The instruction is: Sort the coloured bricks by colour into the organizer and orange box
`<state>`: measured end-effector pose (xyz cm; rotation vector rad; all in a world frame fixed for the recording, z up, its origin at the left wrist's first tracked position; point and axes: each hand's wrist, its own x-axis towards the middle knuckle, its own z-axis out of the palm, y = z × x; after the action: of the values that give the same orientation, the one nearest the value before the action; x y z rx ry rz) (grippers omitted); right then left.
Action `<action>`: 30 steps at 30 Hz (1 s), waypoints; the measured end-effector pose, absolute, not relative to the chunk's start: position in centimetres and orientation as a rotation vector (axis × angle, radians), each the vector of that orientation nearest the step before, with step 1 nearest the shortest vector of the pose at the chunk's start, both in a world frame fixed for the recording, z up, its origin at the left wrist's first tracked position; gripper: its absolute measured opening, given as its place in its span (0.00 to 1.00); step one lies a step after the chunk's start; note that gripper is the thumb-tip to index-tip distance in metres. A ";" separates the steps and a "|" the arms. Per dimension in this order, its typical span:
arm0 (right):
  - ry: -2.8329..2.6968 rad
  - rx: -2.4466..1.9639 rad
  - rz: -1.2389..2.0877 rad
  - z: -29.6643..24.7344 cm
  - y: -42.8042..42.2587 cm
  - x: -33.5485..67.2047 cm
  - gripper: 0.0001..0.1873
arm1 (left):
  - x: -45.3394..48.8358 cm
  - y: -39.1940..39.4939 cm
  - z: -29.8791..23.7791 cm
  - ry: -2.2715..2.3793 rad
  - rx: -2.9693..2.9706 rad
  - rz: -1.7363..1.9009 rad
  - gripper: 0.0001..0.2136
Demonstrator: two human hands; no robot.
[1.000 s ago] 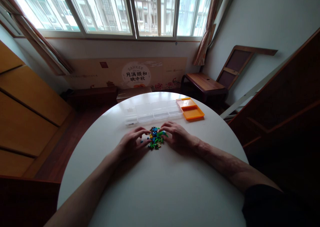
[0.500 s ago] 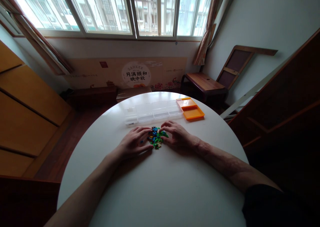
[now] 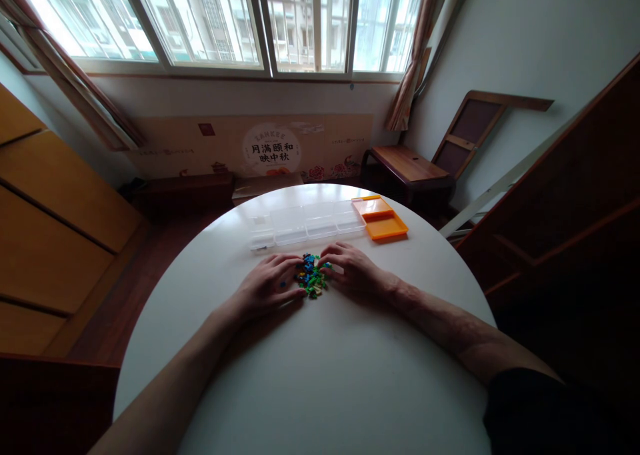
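Observation:
A small heap of toy building bricks (image 3: 313, 278), blue, green, yellow and tan, lies on the round white table (image 3: 330, 381). My left hand (image 3: 267, 283) rests along the heap's left side, thumb and fingers apart, tips touching its edge. A blue piece (image 3: 283, 283) sits apart from the heap, between that thumb and fingers. From the right, my right hand (image 3: 353, 268) curves round the other side with its thumb and fingers apart. Its fingertips reach the bricks, and some pieces are partly hidden behind them. Neither hand visibly lifts a piece.
Beyond the hands lies a clear plastic compartment box (image 3: 305, 225). At its right end is an orange divided tray (image 3: 387, 227). Past the table stand a wooden chair (image 3: 413, 163) and, under the window, a printed cardboard panel (image 3: 225, 145).
Green pieces that lay inside the curve of my right hand are now closer in to the heap. My left hand has stayed in place.

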<state>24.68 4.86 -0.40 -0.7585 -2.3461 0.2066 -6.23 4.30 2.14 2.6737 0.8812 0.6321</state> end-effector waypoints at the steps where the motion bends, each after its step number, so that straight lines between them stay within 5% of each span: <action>1: -2.345 -0.758 0.201 -0.4 4.9 24.7 0.05 | -6.2 4.3 2.2 0.882 2.672 0.631 0.27; 30: -2.197 -0.865 0.131 -0.9 5.3 24.8 0.08 | -6.0 4.5 2.0 0.880 2.670 0.674 0.27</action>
<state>24.79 5.25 -0.94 -0.8655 -2.1968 0.1315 -6.01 4.51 1.99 2.6705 0.8805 0.6739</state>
